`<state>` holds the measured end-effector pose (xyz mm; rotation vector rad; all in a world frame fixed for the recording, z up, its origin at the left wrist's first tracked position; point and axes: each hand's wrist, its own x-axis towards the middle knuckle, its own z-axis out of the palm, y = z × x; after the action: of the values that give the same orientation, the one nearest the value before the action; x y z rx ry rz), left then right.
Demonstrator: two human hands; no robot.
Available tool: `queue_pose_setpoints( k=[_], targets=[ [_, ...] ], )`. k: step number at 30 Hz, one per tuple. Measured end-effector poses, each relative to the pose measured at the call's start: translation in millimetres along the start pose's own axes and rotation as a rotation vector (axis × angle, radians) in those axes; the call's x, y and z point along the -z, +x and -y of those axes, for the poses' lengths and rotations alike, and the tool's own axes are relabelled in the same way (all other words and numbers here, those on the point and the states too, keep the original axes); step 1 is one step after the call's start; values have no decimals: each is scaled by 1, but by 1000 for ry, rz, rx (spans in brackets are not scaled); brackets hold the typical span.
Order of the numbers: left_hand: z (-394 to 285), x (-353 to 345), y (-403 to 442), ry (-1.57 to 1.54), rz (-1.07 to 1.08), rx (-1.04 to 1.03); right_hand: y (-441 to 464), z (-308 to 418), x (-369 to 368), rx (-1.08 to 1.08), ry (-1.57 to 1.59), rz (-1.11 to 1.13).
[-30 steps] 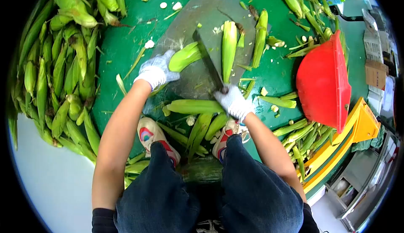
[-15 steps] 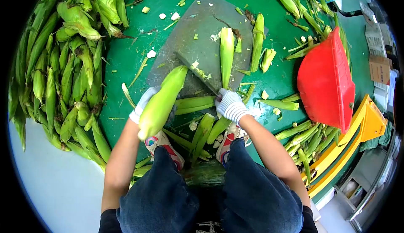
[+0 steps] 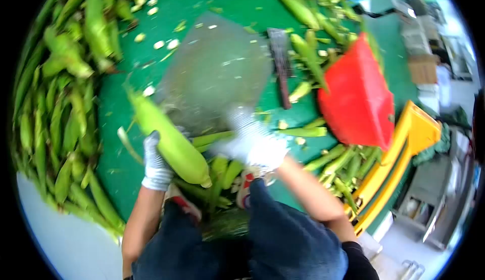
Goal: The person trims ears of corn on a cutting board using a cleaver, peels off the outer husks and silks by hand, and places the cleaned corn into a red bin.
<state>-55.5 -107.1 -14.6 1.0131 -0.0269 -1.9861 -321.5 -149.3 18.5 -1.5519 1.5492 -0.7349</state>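
My left hand (image 3: 156,165), in a striped white glove, is closed around an ear of corn in its green husk (image 3: 172,141). The ear tilts, its leafy tip up and left, its stem end toward my knees. My right hand (image 3: 252,141), also gloved, is blurred by motion to the right of the ear. Its thumb and fingers look spread, with nothing seen between them. Beyond it lies a grey board (image 3: 217,67) with small scraps on it. A cleaver (image 3: 279,60) rests along the board's right edge, handle toward me.
A large pile of unhusked corn (image 3: 70,113) lies on the left. On the right stand a red scoop-shaped bin (image 3: 353,98) and a yellow frame (image 3: 419,126). Husk scraps (image 3: 343,166) lie below the red bin, and cut ends are scattered over the green surface (image 3: 121,151).
My right hand has let go of the cleaver, now at the board's right edge, and moved toward the corn. The ear in my left hand has swung, its tip now up-left. The view has shifted.
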Motion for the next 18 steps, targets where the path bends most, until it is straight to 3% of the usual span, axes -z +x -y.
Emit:
queue_pose_setpoints(
  k=[1, 3, 4, 5, 7, 9, 11, 13, 14, 15, 16, 17, 18],
  targets=[
    [4, -11, -3, -82, 59, -46, -13, 29, -24, -20, 239, 208],
    [-1, -37, -3, 241, -72, -240, -30, 61, -52, -8, 440, 454],
    [-12, -42, 18, 138, -68, -191, -30, 63, -43, -7, 427, 489],
    [-27, -37, 23, 37, -109, -125, -27, 74, -18, -83, 281, 684],
    [-51, -55, 21, 291, -156, -341, -58, 49, -24, -34, 235, 462],
    [-123, 68, 80, 241, -125, -313, -75, 67, 17, -136, 124, 521],
    [-139, 30, 43, 89, -194, -407, -94, 59, 67, 145, 147, 167],
    [-160, 89, 38, 680, -453, -500, -94, 42, 139, 94, -9, -198],
    [-167, 118, 28, 1307, -606, -488, -92, 24, 183, 11, -138, -423],
    [-140, 61, -20, 1325, -568, -600, -93, 3, 225, -56, -256, -605],
    [-140, 92, -27, 1543, -488, -583, -102, -24, 273, -122, -399, -747],
    [-127, 134, -33, 1764, -599, -687, -115, -59, 322, -219, -520, -827],
    [-121, 148, -44, 1871, -672, -595, -127, -97, 363, -322, -558, -805]
  ],
)
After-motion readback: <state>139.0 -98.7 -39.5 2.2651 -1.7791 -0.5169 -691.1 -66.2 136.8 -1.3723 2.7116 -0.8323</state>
